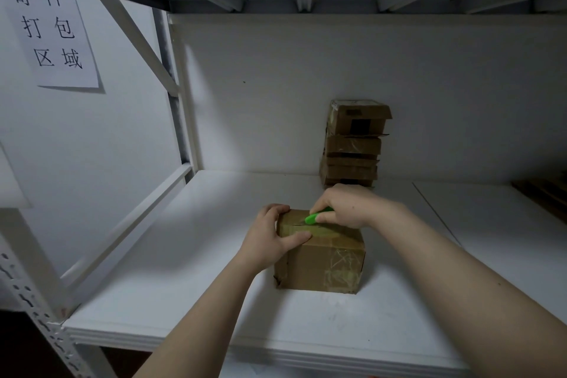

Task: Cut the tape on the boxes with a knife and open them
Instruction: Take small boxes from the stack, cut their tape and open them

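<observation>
Left hand [270, 239] fingers clamped on taped box [325, 261], right hand [343, 207] fingers gripping green knife [316, 216] at its top seam, white shelf [214, 301], stacked boxes [352, 144] behind.

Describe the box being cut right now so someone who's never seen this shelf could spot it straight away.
Look at the white shelf board of the metal rack. Near its middle stands a single cardboard box, apart from the stack of boxes against the back wall. It is the only one with hands on it: the left hand steadies its top corner while the right hand holds a green knife to its top.
</observation>
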